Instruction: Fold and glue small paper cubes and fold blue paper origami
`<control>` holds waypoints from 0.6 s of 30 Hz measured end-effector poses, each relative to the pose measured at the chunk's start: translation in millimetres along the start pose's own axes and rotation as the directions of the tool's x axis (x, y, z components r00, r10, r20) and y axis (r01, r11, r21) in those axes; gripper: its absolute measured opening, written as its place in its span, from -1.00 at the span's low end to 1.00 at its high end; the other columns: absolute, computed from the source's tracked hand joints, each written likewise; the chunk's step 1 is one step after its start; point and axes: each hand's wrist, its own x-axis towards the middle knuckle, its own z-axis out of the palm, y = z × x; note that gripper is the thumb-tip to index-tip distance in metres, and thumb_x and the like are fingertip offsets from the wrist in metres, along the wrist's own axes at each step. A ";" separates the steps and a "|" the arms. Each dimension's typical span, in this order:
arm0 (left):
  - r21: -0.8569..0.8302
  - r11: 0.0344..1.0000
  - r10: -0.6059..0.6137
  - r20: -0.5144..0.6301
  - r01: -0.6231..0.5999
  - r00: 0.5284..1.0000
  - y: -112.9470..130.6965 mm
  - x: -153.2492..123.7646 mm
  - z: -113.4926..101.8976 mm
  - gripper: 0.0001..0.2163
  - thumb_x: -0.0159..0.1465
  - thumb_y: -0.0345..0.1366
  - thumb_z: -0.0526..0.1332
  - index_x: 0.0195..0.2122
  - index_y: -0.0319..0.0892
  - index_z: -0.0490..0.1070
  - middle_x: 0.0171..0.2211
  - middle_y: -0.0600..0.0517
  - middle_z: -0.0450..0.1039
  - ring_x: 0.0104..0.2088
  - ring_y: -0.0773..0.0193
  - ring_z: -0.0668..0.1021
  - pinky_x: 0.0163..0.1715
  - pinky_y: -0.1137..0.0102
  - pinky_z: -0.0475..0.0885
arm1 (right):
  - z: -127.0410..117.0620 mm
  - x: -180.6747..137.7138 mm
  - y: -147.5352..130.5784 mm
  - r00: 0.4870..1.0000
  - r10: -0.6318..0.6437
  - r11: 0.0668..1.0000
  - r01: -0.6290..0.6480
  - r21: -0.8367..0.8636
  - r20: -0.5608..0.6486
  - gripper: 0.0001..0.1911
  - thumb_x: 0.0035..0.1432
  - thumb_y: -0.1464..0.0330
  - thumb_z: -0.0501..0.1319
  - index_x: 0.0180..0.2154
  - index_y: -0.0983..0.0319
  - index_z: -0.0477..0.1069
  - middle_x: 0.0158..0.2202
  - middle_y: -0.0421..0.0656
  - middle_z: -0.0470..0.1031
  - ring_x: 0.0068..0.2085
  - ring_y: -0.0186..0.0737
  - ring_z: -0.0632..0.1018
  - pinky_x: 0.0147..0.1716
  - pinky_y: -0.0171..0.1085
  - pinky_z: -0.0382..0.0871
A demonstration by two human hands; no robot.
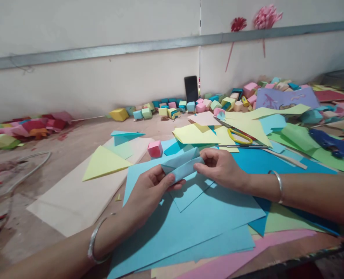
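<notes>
A folded piece of light blue paper (183,163) is held between both hands above the sheets. My left hand (152,182) pinches its left end, thumb on top and fingers underneath. At the other end, the thumb and fingers of my right hand (218,164) grip the paper's right edge. Beneath them lie large light blue sheets (201,228), with a smaller blue square partly in the hands' shadow. Just beyond the left hand sits a small pink paper cube (155,148).
Yellow-handled scissors (240,137) lie behind my right hand, and a dark blue glue gun (333,143) is at the right. White sheets (81,193) with a yellow folded piece (104,163) lie left. Paper cubes line the wall around an upright phone (191,89).
</notes>
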 end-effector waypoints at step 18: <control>0.064 0.998 0.001 -0.036 0.001 0.999 1.0 1.6 0.3 -0.76 0.10 -0.17 0.38 -0.46 -0.19 0.37 -0.44 0.00 0.60 -0.28 0.13 0.67 -0.29 0.35 0.56 | 2.6 -0.3 1.9 0.993 0.103 0.982 -0.110 0.152 0.053 -0.83 0.05 0.34 0.25 -0.51 0.23 0.31 -0.57 -0.26 0.46 -0.52 -0.40 0.42 -0.54 -0.40 0.25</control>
